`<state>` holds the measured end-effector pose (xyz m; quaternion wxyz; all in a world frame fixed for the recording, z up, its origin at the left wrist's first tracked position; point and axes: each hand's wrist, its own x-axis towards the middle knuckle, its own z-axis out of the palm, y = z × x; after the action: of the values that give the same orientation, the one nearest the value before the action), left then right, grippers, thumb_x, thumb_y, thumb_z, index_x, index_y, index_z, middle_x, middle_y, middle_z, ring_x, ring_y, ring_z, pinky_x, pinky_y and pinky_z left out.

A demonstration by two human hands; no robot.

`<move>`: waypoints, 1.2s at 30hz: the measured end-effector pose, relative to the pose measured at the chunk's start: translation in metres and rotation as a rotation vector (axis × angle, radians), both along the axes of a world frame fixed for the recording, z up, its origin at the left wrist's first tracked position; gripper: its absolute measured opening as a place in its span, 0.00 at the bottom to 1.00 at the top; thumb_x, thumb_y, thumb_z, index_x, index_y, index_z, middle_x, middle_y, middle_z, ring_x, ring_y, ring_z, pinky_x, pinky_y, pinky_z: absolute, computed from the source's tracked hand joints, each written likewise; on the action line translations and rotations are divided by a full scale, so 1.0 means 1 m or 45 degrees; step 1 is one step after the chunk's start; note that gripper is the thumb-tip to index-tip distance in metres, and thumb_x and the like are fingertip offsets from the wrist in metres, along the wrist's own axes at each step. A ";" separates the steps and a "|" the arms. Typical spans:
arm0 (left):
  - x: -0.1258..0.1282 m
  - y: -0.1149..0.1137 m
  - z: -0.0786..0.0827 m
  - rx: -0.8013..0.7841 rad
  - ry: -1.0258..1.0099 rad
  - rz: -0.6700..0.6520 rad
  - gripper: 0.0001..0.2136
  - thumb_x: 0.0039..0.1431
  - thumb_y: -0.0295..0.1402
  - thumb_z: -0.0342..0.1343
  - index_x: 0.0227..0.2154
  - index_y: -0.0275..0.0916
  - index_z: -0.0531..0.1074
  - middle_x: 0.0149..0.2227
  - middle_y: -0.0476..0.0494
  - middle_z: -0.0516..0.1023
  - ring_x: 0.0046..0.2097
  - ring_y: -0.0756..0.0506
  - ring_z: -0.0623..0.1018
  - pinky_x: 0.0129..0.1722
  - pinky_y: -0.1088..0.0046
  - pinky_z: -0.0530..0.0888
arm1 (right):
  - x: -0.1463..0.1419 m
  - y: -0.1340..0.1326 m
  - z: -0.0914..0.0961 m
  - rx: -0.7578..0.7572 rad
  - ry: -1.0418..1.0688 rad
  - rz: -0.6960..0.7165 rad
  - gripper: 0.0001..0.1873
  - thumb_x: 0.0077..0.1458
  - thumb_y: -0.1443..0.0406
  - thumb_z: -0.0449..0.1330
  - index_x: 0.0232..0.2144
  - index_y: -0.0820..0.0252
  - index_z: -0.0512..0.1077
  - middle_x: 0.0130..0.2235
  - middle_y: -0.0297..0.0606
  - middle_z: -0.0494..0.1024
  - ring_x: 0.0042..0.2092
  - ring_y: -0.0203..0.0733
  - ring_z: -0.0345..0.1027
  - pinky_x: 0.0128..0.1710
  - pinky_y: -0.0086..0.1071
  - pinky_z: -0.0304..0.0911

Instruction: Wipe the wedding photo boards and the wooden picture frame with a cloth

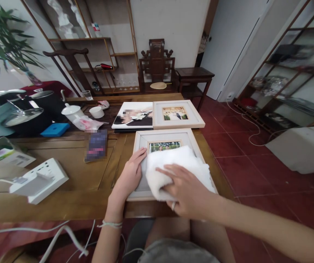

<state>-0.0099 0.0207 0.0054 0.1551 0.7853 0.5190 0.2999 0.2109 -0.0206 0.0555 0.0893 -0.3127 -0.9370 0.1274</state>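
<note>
A pale wooden picture frame (141, 137) with a small photo in its middle lies flat near the table's front edge. My right hand (186, 190) grips a bunched white cloth (180, 160) that rests on the frame and covers its lower right part and some of the photo. Against the frame's left side rests my left hand (131, 171), its fingers stretched out along the border, holding nothing. Just behind lie a second light-wood picture frame (196, 116) and a photo panel (132, 115), side by side.
On the left of the wooden table (75, 175) are a white power strip (46, 179), an opened box (7, 151), a blue box (55, 129), a dark pot (24, 122), a white teapot (71, 111) and a dark booklet (96, 145). A carved chair (157, 65) stands behind.
</note>
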 end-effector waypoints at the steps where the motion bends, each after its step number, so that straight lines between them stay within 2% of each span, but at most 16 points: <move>1: 0.000 0.000 0.001 0.001 0.001 0.005 0.22 0.58 0.23 0.38 0.53 0.32 0.66 0.59 0.35 0.65 0.62 0.44 0.62 0.61 0.59 0.59 | 0.001 0.012 -0.004 0.024 0.009 -0.040 0.17 0.48 0.63 0.59 0.43 0.59 0.74 0.62 0.45 0.58 0.62 0.56 0.48 0.60 0.50 0.42; 4: 0.001 -0.001 0.003 -0.005 -0.009 0.029 0.22 0.60 0.24 0.38 0.55 0.31 0.64 0.60 0.35 0.63 0.62 0.45 0.61 0.62 0.60 0.58 | 0.005 0.053 -0.011 0.129 -0.027 -0.182 0.20 0.48 0.67 0.58 0.46 0.60 0.72 0.63 0.44 0.55 0.64 0.56 0.41 0.62 0.51 0.37; 7: 0.002 -0.002 0.006 -0.022 -0.008 0.009 0.21 0.60 0.24 0.38 0.55 0.33 0.64 0.60 0.37 0.64 0.63 0.46 0.60 0.62 0.61 0.58 | 0.003 0.090 -0.008 0.229 -0.090 -0.276 0.23 0.49 0.69 0.56 0.49 0.64 0.69 0.65 0.48 0.51 0.65 0.59 0.35 0.61 0.55 0.35; 11: 0.002 -0.002 0.006 -0.022 0.012 -0.020 0.21 0.60 0.23 0.38 0.54 0.33 0.66 0.59 0.37 0.66 0.62 0.45 0.61 0.62 0.59 0.58 | -0.011 0.117 -0.003 0.235 -0.159 -0.287 0.24 0.49 0.72 0.54 0.51 0.68 0.67 0.65 0.52 0.47 0.65 0.63 0.30 0.60 0.58 0.35; 13: 0.002 -0.002 0.005 -0.010 0.008 -0.015 0.21 0.60 0.23 0.38 0.53 0.32 0.66 0.58 0.37 0.67 0.62 0.45 0.61 0.62 0.60 0.59 | -0.020 0.116 -0.003 0.201 -0.224 -0.256 0.24 0.49 0.75 0.52 0.50 0.69 0.68 0.65 0.55 0.46 0.65 0.66 0.31 0.59 0.60 0.36; 15: 0.002 -0.002 0.005 -0.004 0.001 -0.008 0.21 0.60 0.23 0.39 0.53 0.31 0.66 0.58 0.36 0.67 0.62 0.45 0.62 0.62 0.60 0.59 | -0.026 0.104 -0.003 0.170 -0.289 -0.195 0.24 0.47 0.76 0.52 0.49 0.71 0.69 0.64 0.58 0.47 0.64 0.69 0.33 0.57 0.61 0.40; 21: 0.001 -0.001 0.004 -0.001 0.016 0.022 0.21 0.60 0.23 0.38 0.53 0.32 0.66 0.58 0.36 0.67 0.62 0.46 0.62 0.62 0.61 0.59 | -0.019 0.020 0.006 0.097 -0.256 0.092 0.16 0.50 0.72 0.53 0.40 0.72 0.75 0.60 0.62 0.57 0.62 0.69 0.45 0.57 0.57 0.48; 23: 0.001 -0.001 0.004 -0.003 0.019 0.018 0.21 0.60 0.23 0.38 0.53 0.30 0.66 0.58 0.35 0.67 0.62 0.46 0.62 0.62 0.61 0.59 | -0.012 -0.005 0.012 0.078 -0.211 0.156 0.16 0.50 0.70 0.53 0.39 0.72 0.75 0.60 0.63 0.57 0.61 0.69 0.47 0.56 0.57 0.49; 26: 0.001 -0.001 0.004 -0.004 0.022 0.007 0.21 0.60 0.24 0.37 0.53 0.31 0.65 0.58 0.36 0.66 0.62 0.46 0.62 0.62 0.60 0.59 | -0.004 -0.022 0.018 0.008 -0.142 0.204 0.17 0.50 0.68 0.53 0.41 0.70 0.74 0.60 0.59 0.59 0.62 0.64 0.48 0.58 0.54 0.48; 29: 0.002 -0.002 0.004 -0.022 0.030 0.001 0.21 0.62 0.25 0.36 0.54 0.34 0.65 0.59 0.37 0.66 0.62 0.46 0.61 0.61 0.59 0.59 | -0.001 -0.016 0.012 -0.088 -0.055 0.129 0.18 0.48 0.69 0.54 0.43 0.67 0.73 0.61 0.52 0.58 0.63 0.55 0.47 0.61 0.47 0.46; 31: 0.003 -0.002 0.004 -0.035 0.020 -0.003 0.20 0.63 0.27 0.36 0.54 0.34 0.65 0.58 0.37 0.66 0.62 0.45 0.61 0.61 0.59 0.59 | -0.001 -0.001 0.004 -0.098 -0.005 0.049 0.19 0.46 0.70 0.54 0.43 0.66 0.73 0.63 0.50 0.55 0.64 0.53 0.43 0.62 0.46 0.43; 33: 0.003 -0.002 0.005 -0.053 -0.010 0.014 0.20 0.65 0.30 0.36 0.55 0.35 0.64 0.59 0.37 0.65 0.62 0.45 0.61 0.61 0.58 0.58 | -0.003 0.018 -0.005 -0.057 0.017 -0.046 0.19 0.46 0.71 0.55 0.43 0.65 0.72 0.64 0.51 0.51 0.66 0.53 0.37 0.62 0.48 0.40; 36: 0.004 -0.004 0.005 -0.092 -0.055 0.061 0.21 0.66 0.36 0.38 0.60 0.40 0.57 0.63 0.39 0.59 0.64 0.43 0.58 0.62 0.55 0.55 | -0.013 0.055 -0.012 0.035 -0.018 -0.202 0.20 0.49 0.72 0.55 0.46 0.69 0.70 0.65 0.56 0.45 0.66 0.59 0.30 0.62 0.53 0.37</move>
<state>-0.0061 0.0163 0.0105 0.1874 0.7599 0.5446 0.3015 0.1982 0.0344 0.0437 0.0969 -0.3857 -0.9115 0.1049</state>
